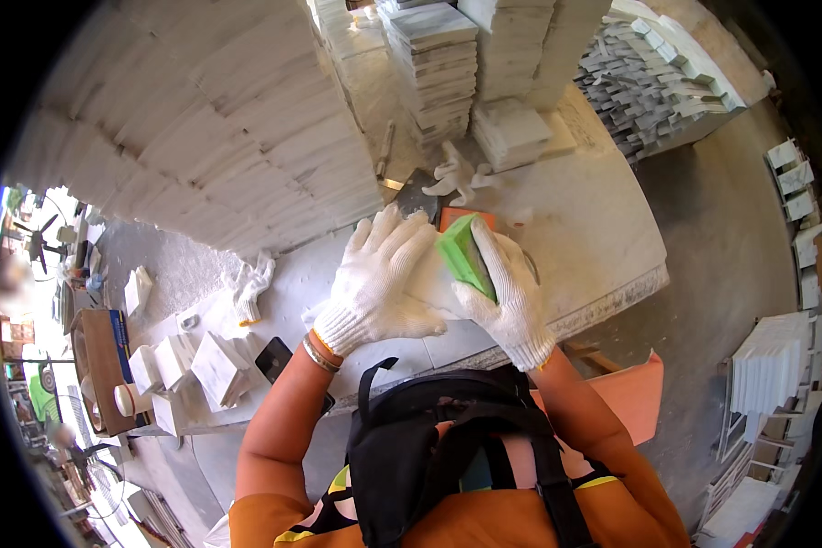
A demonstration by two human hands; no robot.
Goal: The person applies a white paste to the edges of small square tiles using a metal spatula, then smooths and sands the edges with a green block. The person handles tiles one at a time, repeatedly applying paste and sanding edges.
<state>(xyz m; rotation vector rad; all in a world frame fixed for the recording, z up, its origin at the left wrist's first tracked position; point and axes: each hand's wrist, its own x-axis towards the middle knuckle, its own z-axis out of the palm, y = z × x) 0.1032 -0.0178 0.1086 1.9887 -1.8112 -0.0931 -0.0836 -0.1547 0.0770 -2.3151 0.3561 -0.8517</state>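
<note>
Black backpack [429, 420] is sitting against the wearer's front, nearer than the green block [464, 258], probably staying off the worktop [603, 237] that way. Right hand [510, 297] is holding that block, fingers half-curling along its right side, thumb bracing the near end, I'm guessing for control. Left hand [374, 283] is lying left of the block, fingers straight, gripping nothing, maybe steadying what's looking like a white slab [434, 288]. Beyond the block, a loose glove [454, 173] is lying around; farther back, tile stacks [429, 73] are standing tall, likely saving space.

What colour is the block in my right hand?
The block is mostly green, best seen in the head view.
</note>
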